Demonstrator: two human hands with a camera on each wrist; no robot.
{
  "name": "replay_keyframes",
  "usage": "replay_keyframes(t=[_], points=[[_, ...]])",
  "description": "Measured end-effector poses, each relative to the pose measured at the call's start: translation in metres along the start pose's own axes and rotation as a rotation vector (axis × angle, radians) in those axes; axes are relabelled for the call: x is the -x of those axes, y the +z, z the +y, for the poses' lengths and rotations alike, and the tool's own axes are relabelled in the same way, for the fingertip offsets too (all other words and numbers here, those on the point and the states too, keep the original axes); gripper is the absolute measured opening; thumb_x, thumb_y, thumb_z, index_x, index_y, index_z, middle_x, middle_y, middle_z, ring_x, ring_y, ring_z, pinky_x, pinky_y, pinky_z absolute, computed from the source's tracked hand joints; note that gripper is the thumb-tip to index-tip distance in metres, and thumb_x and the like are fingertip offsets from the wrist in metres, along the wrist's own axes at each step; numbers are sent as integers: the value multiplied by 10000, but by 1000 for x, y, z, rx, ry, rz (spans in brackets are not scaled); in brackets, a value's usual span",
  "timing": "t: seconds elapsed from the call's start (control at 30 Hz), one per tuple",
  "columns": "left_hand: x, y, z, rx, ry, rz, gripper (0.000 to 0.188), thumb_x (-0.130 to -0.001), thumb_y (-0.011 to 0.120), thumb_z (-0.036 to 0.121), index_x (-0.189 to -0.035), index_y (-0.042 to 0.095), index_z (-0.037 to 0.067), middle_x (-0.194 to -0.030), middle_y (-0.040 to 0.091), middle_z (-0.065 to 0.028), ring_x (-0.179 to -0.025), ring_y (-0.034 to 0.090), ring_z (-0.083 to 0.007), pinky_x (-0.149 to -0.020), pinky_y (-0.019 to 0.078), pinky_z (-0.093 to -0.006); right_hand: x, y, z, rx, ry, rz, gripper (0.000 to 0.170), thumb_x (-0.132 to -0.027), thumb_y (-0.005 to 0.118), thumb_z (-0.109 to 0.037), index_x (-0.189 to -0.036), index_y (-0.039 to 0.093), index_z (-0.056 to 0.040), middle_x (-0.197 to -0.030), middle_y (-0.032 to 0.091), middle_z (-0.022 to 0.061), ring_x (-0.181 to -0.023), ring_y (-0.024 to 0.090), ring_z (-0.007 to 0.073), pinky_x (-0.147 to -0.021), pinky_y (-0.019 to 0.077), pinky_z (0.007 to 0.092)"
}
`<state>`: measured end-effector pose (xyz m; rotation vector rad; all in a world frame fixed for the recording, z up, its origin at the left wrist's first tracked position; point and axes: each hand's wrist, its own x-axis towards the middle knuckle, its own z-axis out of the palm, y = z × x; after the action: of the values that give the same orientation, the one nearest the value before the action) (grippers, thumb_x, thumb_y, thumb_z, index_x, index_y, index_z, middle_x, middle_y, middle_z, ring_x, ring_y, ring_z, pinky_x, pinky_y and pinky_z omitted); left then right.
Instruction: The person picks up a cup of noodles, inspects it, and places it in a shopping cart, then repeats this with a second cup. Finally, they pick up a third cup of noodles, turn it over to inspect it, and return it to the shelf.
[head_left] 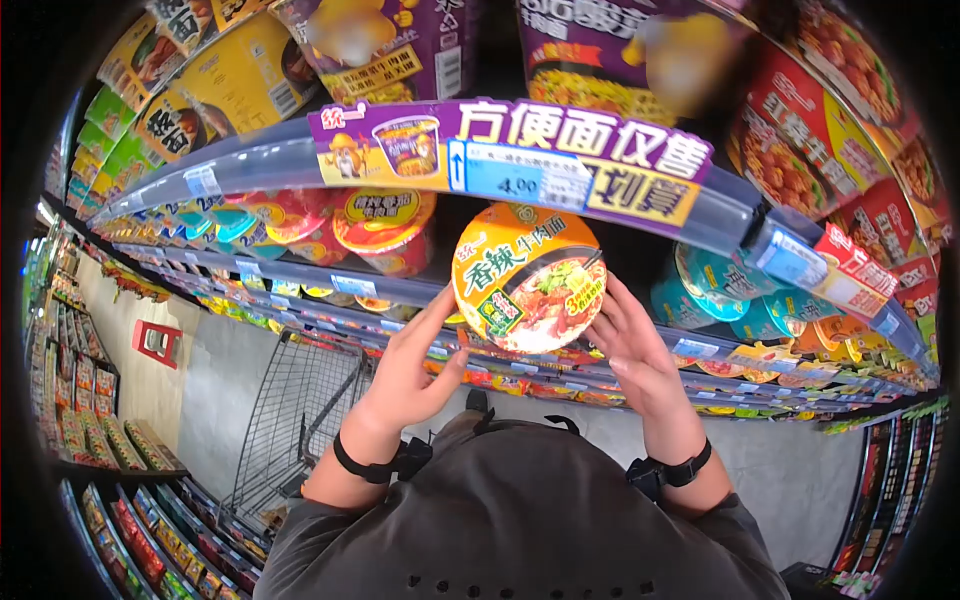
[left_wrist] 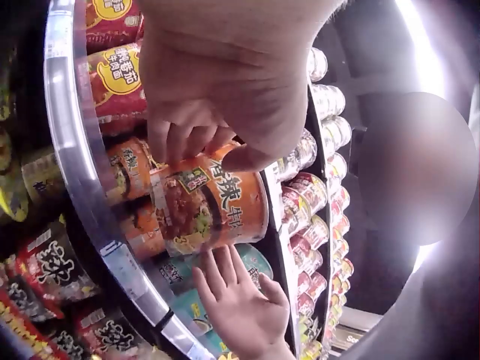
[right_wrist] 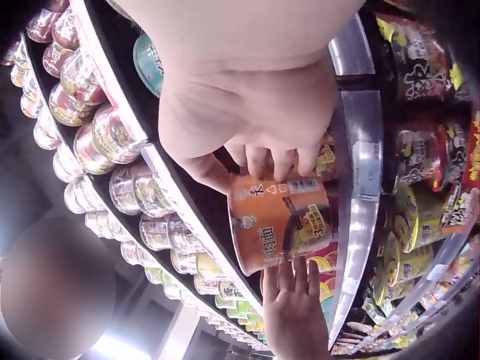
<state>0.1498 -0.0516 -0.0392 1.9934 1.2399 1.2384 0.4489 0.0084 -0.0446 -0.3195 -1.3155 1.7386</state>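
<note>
The person's left hand and right hand rest straight, unclenched fingers against opposite sides of an orange, round, lidded noodle cup; from here neither looks nearer; it sits between them, lid-to-base axis crossing the line joining them, a red round noodle tub left, turquoise round noodle cups right. The head view shows its printed lid; the left wrist view, its side wall and similar orange cups beyond.

The head camera looks forward and down from above the left hand and right hand, while the wrist cameras, close beside each palm, face across the orange cup toward the opposite hand, all three sharing that cup.
</note>
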Motion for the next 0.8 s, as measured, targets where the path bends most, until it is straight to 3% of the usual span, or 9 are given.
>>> replay_keyframes(t=[0.1, 0.27, 0.33, 0.4, 0.47, 0.6, 0.73, 0.8], points=[[35, 12, 13, -31, -16, 24, 701, -849, 642, -33, -1510, 417, -94, -1331, 639, -295, -1283, 624, -397, -1089, 456, -398, 36, -5, 2, -21, 40, -19, 896, -903, 607, -66, -1645, 113, 16, -1685, 231, 231, -1572, 240, 352, -1276, 179, 484], [100, 27, 41, -4, -203, 15, 708, -859, 631, -31, -1525, 398, -84, -1305, 653, -301, -1275, 631, -401, -1074, 475, -405, 85, -9, 20, -127, 160, -170, 837, -944, 608, -70, -1641, 153, 17, -1673, 280, 227, -1556, 275, 378, -1270, 176, 496], [122, 33, 54, 9, -340, 43, 720, -817, 581, -73, -1519, 421, -72, -1296, 681, -249, -1234, 669, -315, -1070, 471, -389, 102, -14, 34, -157, 241, -243, 814, -960, 595, -56, -1642, 156, 16, -1686, 258, 217, -1565, 248, 381, -1270, 170, 499], [137, 33, 67, -23, -363, 35, 726, -827, 592, -62, -1532, 417, -51, -1306, 678, -241, -1211, 680, -326, -1061, 479, -387, 116, -16, 46, -185, 260, -293, 807, -968, 580, -42, -1645, 144, 15, -1692, 249, 208, -1572, 231, 375, -1272, 163, 492], [152, 33, 72, -165, -358, -122, 732, -877, 638, 33, -1556, 370, -29, -1274, 675, -275, -1151, 676, -425, -974, 537, -405, 128, -13, 49, -165, 330, -325, 809, -977, 569, -47, -1648, 122, 15, -1693, 252, 201, -1572, 237, 361, -1274, 162, 481], [166, 31, 89, -163, -484, -192, 739, -883, 655, 76, -1557, 368, -19, -1257, 677, -275, -1023, 697, -436, -860, 558, -419, 152, -18, 57, -62, 463, -321, 743, -999, 565, -84, -1637, 200, 17, -1671, 311, 190, -1556, 293, 320, -1265, 205, 445], [185, 29, 90, -213, -430, -164, 744, -889, 661, 101, -1561, 362, -17, -1227, 680, -285, -938, 700, -437, -815, 556, -436, 159, -6, 67, -99, 539, -285, 689, -1017, 558, -117, -1624, 260, 17, -1629, 390, 191, -1523, 360, 302, -1254, 236, 430], [193, 18, 102, -180, -615, -207, 753, -892, 671, 125, -1562, 358, -18, -1208, 675, -301, -864, 698, -433, -787, 553, -446, 156, 10, 73, -193, 544, -244, 640, -1029, 548, -136, -1601, 312, 31, -1572, 469, 195, -1475, 434, 294, -1239, 281, 428]])
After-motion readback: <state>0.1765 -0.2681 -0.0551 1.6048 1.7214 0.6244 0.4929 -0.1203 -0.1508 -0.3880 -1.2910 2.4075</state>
